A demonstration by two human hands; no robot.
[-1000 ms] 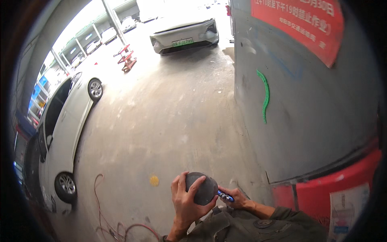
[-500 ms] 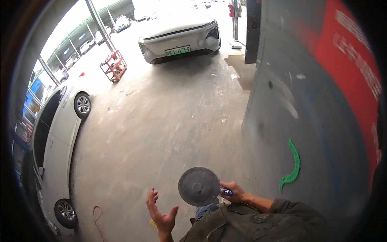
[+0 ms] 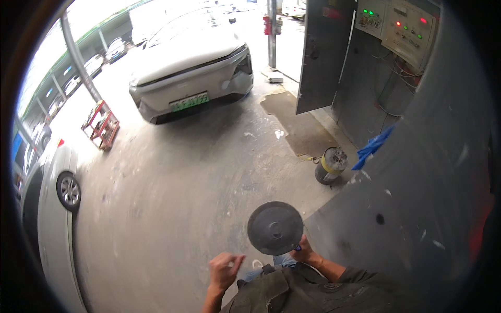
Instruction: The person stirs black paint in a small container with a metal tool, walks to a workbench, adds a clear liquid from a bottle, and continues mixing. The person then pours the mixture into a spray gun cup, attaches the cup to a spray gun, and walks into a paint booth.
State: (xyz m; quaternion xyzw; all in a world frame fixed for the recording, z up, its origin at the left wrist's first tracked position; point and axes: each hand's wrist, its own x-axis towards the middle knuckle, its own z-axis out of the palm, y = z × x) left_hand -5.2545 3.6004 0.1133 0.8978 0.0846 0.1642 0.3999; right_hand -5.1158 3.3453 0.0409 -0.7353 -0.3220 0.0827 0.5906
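My right hand [image 3: 307, 251] is closed around the grip of what looks like a paint spray gun, just in front of my body. From above, the gun's round black cup lid [image 3: 275, 228] hides most of the rest, and a bit of blue shows by my fingers. Left of it, my left hand [image 3: 223, 268] is raised with its fingers curled in. I see nothing in it, and it stays apart from the cup.
A white car [image 3: 190, 78] faces me ahead; a silver car [image 3: 55, 229] stands left, near a red cart [image 3: 102, 125]. At right are a dark metal wall [image 3: 396, 208], a blue cloth [image 3: 371, 151], a can [image 3: 331, 164], a metal door [image 3: 326, 57] and a control panel [image 3: 409, 36].
The view has swung right, bringing in the can, blue cloth and control panel. My left hand's spread fingers have curled in. The right hand still holds the gun.
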